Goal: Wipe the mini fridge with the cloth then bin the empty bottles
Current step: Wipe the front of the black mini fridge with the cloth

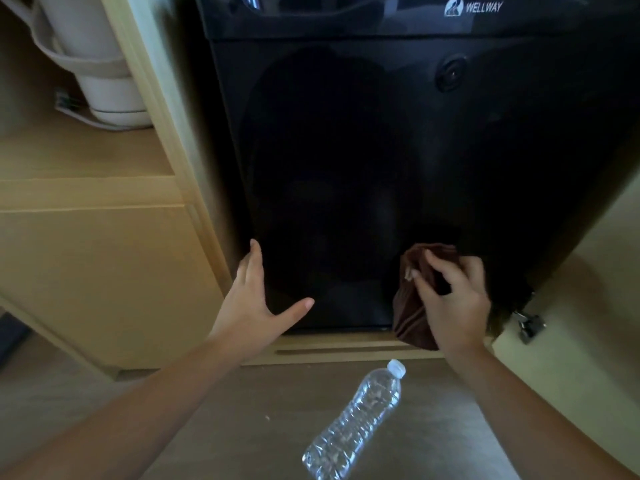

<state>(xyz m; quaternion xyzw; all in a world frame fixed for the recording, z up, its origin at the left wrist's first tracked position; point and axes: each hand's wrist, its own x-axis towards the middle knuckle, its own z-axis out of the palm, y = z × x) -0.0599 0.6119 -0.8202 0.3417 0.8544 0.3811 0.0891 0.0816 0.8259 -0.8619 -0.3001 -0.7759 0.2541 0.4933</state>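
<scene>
Evidently the wiping is under way, the brown cloth [415, 292] being bunched in the right hand [450, 299] low on the fridge [346, 150] door, the left hand [256, 299] spread flat, while the bottle [356, 420] lies unbinned on the floor.

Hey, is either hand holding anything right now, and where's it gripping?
The right hand grips the bunched brown cloth around its middle, against the black mini fridge. The left hand holds nothing, spread open against the fridge.
</scene>
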